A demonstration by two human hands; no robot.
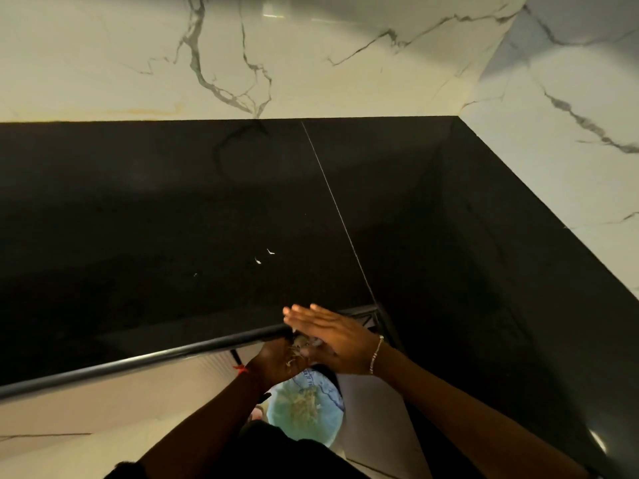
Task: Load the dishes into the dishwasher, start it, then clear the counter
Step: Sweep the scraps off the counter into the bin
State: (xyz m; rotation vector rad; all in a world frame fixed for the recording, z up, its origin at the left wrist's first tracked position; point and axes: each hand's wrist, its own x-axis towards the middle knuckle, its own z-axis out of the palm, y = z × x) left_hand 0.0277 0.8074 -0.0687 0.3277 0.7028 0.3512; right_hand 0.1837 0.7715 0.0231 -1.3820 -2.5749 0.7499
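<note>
The tabletop (173, 236) is a glossy black slab. It runs from the white marble wall (103, 57) at 12 o'clock down to a rounded front edge (138, 361) that slants from 8 o'clock toward the middle. A thin pale seam (339, 216) crosses it from 12 o'clock down toward my hands. The wall's grey veins are mirrored faintly in the polish. Two small pale specks (257, 260) lie on the dark surface just above the centre, well apart from my hands.

My right hand (332, 337) is at 6 o'clock, flat on its side against the front edge. Its fingers (297, 314) are straight and pressed together, holding nothing, and a beaded bracelet (376, 354) circles the wrist.

My left hand (276, 363) sits just below the edge, beside and under the right one, with a red thread (240, 368) at its wrist. Stringy, straw-coloured scraps (299, 345) sit between the two hands, right at the lip of the tabletop. The left fingers are hidden under the edge and my right palm, so I cannot tell whether they curl round the scraps or only cup beneath them.

Directly below both hands, still at 6 o'clock, is a round blue-green container (321, 430) with a heap (304, 406) of the same pale scraps in it. The blue markings near its rim are too blurred to read.
</note>
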